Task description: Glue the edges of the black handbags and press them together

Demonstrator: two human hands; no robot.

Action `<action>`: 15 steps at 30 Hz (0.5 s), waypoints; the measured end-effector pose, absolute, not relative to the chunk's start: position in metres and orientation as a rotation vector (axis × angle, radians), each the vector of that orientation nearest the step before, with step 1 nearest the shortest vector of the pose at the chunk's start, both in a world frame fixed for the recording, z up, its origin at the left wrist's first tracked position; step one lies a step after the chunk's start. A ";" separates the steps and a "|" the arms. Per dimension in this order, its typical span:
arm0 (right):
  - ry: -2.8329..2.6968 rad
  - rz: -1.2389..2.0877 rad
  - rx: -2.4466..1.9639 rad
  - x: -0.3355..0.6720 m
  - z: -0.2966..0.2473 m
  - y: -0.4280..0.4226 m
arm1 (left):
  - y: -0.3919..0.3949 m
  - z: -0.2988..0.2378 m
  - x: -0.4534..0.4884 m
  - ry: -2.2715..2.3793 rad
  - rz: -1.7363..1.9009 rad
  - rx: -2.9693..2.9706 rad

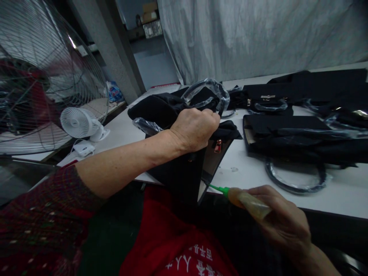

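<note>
My left hand (195,129) is closed over the top of a black handbag (178,168), gripping it near its plastic-wrapped handle (211,90). The bag hangs over the near edge of the white table (247,168), with a small metal clasp (218,145) showing on its side. My right hand (283,220) is closed on a small squeeze bottle (248,201) with a green nozzle. The nozzle tip touches the bag's lower side edge.
Several more black handbags (299,134) with wrapped handles lie across the table to the right. A large floor fan (43,76) and a small white desk fan (79,122) stand at left. A grey sheet (258,34) hangs behind. My red apron (172,245) is below.
</note>
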State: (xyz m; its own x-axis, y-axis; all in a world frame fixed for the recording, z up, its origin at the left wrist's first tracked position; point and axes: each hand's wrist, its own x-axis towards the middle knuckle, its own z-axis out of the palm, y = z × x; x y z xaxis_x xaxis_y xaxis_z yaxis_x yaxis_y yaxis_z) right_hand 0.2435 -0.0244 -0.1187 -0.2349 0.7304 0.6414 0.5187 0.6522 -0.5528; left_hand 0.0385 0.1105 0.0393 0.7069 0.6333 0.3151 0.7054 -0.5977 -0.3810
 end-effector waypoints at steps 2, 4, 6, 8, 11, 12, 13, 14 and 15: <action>-1.921 0.434 -0.905 0.240 -0.117 -0.025 | 0.110 0.039 0.039 -1.029 -0.203 -2.437; -1.884 0.580 -0.833 0.239 -0.116 -0.028 | 0.110 0.041 0.038 -1.036 -0.201 -2.440; -1.745 0.597 -0.846 0.240 -0.115 -0.031 | 0.109 0.048 0.035 -1.060 -0.194 -2.423; -1.558 0.511 -0.918 0.244 -0.113 -0.036 | 0.108 0.063 0.029 -1.106 -0.190 -2.368; -1.302 0.321 -1.070 0.251 -0.102 -0.041 | 0.105 0.093 0.015 -1.171 -0.171 -2.239; -1.232 0.262 -1.126 0.253 -0.097 -0.043 | 0.104 0.103 0.011 -1.183 -0.157 -2.203; -1.184 0.227 -1.186 0.255 -0.092 -0.044 | 0.103 0.111 0.006 -1.194 -0.148 -2.174; -1.152 0.209 -1.245 0.256 -0.088 -0.045 | 0.102 0.117 0.002 -1.195 -0.145 -2.154; -1.125 0.204 -1.288 0.258 -0.085 -0.046 | 0.102 0.121 -0.001 -1.188 -0.148 -2.144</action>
State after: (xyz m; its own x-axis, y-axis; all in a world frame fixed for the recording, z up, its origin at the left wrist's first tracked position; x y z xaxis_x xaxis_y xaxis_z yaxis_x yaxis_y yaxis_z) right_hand 0.2579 -0.0456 -0.0850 0.4924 0.6794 0.5440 0.4451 0.3406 -0.8282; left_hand -0.0014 0.1017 0.1208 0.5782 0.7112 0.3999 0.7875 -0.3583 -0.5014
